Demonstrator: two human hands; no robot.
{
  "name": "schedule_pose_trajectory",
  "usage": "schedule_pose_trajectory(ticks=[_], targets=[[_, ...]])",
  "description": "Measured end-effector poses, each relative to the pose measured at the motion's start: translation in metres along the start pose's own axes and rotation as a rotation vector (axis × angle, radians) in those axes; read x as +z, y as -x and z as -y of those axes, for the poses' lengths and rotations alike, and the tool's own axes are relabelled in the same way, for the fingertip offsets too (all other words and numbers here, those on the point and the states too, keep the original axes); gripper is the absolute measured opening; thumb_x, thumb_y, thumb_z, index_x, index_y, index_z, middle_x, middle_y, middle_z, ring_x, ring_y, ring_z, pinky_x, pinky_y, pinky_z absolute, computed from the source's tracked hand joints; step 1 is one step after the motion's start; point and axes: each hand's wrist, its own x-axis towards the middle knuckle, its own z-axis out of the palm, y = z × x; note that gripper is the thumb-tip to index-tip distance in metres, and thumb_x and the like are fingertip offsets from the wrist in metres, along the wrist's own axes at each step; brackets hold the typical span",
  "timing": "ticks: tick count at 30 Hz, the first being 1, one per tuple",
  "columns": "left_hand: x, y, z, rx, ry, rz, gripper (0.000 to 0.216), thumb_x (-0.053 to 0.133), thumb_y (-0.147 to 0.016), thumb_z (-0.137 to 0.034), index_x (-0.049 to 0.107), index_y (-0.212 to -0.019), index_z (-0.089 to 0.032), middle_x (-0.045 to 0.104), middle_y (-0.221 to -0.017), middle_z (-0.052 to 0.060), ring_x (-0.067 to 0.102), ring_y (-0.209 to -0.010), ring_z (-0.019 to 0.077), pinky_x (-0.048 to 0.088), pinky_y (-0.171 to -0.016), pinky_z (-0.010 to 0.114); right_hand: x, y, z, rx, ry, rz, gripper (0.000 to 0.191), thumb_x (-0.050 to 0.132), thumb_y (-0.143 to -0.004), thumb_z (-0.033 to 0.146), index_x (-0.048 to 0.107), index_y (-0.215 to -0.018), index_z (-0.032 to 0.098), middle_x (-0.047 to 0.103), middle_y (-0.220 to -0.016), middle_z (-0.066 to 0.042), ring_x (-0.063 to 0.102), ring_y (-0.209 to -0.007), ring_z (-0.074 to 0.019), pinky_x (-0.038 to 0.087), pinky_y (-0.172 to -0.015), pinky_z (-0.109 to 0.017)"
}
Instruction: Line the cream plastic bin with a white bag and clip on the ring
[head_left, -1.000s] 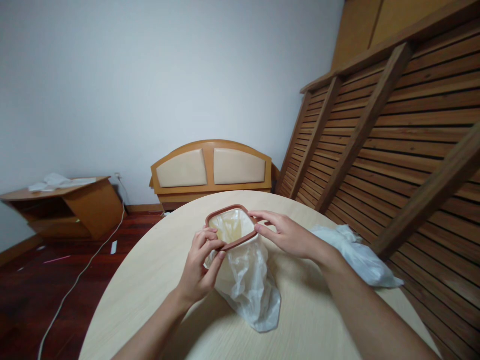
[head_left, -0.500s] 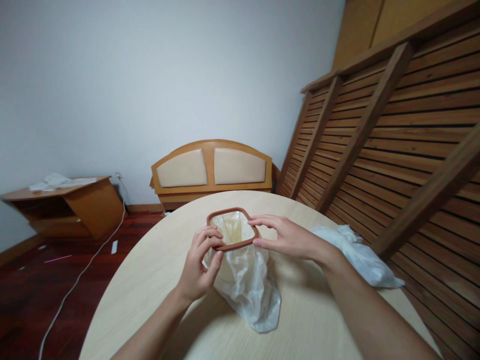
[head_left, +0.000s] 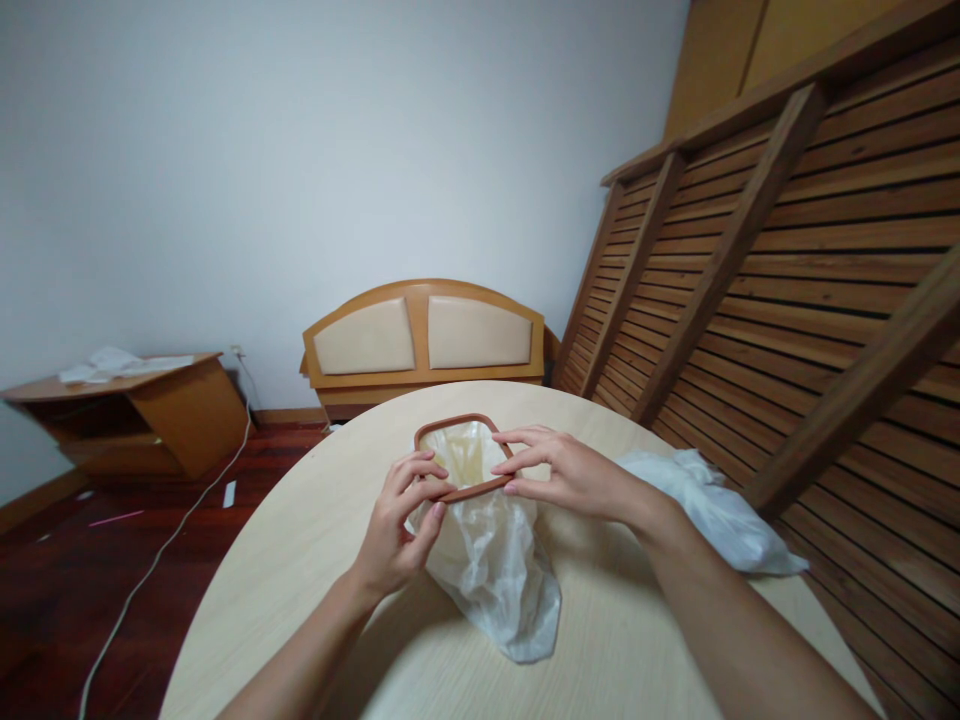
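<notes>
A small trash bin with a brown rounded-square rim (head_left: 452, 423) stands on the pale round table (head_left: 300, 560). A thin white plastic bag (head_left: 502, 570) lines it and hangs down over its outside toward me, covering the bin's walls. My left hand (head_left: 405, 515) grips the near left corner of the rim, fingers over the inside and thumb outside. At the right side of the rim, my right hand (head_left: 566, 470) pinches the edge, with its thumb at the near corner and fingertips reaching over the opening.
A bundle of white plastic bags (head_left: 712, 510) lies at the table's right edge. Slatted wooden panels (head_left: 750, 300) lean close on the right. Behind the table stands a headboard (head_left: 420, 335); a low cabinet (head_left: 165, 420) and a white cable (head_left: 161, 550) are on the left.
My right hand's fingers have shifted slightly inward over the rim, one fingertip now bent into the opening. The left hand and the bin have hardly moved.
</notes>
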Motion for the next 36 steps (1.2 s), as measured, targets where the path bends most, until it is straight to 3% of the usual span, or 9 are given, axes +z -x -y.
schedule_pose_trajectory(ticks=[9, 14, 19, 22, 24, 29, 32, 36], targets=[[0.002, -0.001, -0.001, 0.028, -0.012, 0.0, 0.017, 0.054, -0.092, -0.014, 0.066, -0.101, -0.022, 0.063, -0.098, 0.007, 0.053, -0.113, 0.0265, 0.045, -0.099, 0.046, -0.002, 0.0, 0.002, 0.042, -0.013, 0.082, 0.032, 0.067, -0.092, 0.045, 0.075, -0.118, 0.028, 0.053, -0.149, -0.012, 0.051, -0.137, -0.0293, 0.037, -0.116, -0.048], [0.003, 0.0, 0.001, 0.071, -0.034, 0.014, 0.017, 0.059, -0.089, -0.015, 0.064, -0.104, -0.021, 0.062, -0.097, 0.008, 0.052, -0.112, 0.0276, 0.045, -0.098, 0.048, -0.005, 0.002, 0.003, 0.045, 0.009, 0.091, 0.031, 0.068, -0.091, 0.047, 0.076, -0.116, 0.03, 0.056, -0.146, -0.01, 0.049, -0.139, -0.0303, 0.037, -0.115, -0.049], [0.006, 0.001, 0.001, 0.111, -0.01, 0.058, 0.019, 0.062, -0.09, -0.015, 0.062, -0.108, -0.02, 0.061, -0.098, 0.008, 0.051, -0.114, 0.0272, 0.046, -0.099, 0.046, -0.004, -0.001, 0.003, 0.082, 0.032, -0.075, 0.029, 0.058, -0.097, 0.045, 0.081, -0.101, 0.028, 0.075, -0.12, -0.008, 0.062, -0.123, -0.0288, 0.047, -0.105, -0.046], [0.007, 0.001, -0.003, 0.142, 0.003, 0.07, 0.018, 0.062, -0.091, -0.017, 0.062, -0.109, -0.02, 0.062, -0.097, 0.008, 0.052, -0.113, 0.0272, 0.047, -0.099, 0.046, -0.003, -0.004, 0.007, 0.091, 0.022, -0.181, 0.034, 0.054, -0.099, 0.045, 0.078, -0.108, 0.023, 0.076, -0.115, -0.009, 0.067, -0.114, -0.0263, 0.049, -0.103, -0.044], [0.009, 0.001, -0.007, 0.162, 0.005, 0.081, 0.018, 0.062, -0.092, -0.019, 0.062, -0.11, -0.021, 0.062, -0.098, 0.008, 0.053, -0.113, 0.0276, 0.048, -0.098, 0.047, -0.001, -0.006, 0.01, 0.099, 0.008, -0.18, 0.045, 0.052, -0.098, 0.051, 0.072, -0.122, 0.019, 0.069, -0.13, -0.013, 0.061, -0.125, -0.0276, 0.044, -0.11, -0.046], [0.012, 0.001, -0.014, 0.172, 0.005, 0.104, 0.021, 0.063, -0.093, -0.022, 0.062, -0.114, -0.023, 0.064, -0.102, 0.009, 0.053, -0.114, 0.0277, 0.048, -0.099, 0.047, 0.005, -0.004, 0.017, 0.139, 0.012, 0.004, 0.085, 0.06, -0.086, 0.07, 0.048, -0.149, 0.014, 0.032, -0.162, -0.017, 0.029, -0.15, -0.0328, 0.025, -0.123, -0.053], [0.014, 0.0, -0.015, 0.151, 0.015, 0.102, 0.021, 0.063, -0.093, -0.02, 0.062, -0.114, -0.023, 0.065, -0.102, 0.008, 0.053, -0.114, 0.0266, 0.046, -0.102, 0.046, 0.011, -0.003, 0.017, 0.162, 0.03, 0.081, 0.108, 0.067, -0.073, 0.077, 0.037, -0.155, 0.013, 0.024, -0.164, -0.019, 0.021, -0.152, -0.0355, 0.02, -0.124, -0.055], [0.015, 0.001, -0.018, 0.113, 0.05, 0.109, 0.021, 0.062, -0.092, -0.019, 0.063, -0.113, -0.023, 0.065, -0.106, 0.008, 0.052, -0.118, 0.0267, 0.043, -0.105, 0.046, 0.016, -0.003, 0.017, 0.19, 0.057, 0.118, 0.118, 0.067, -0.069, 0.081, 0.032, -0.157, 0.01, 0.021, -0.165, -0.021, 0.015, -0.153, -0.0371, 0.019, -0.125, -0.056]])
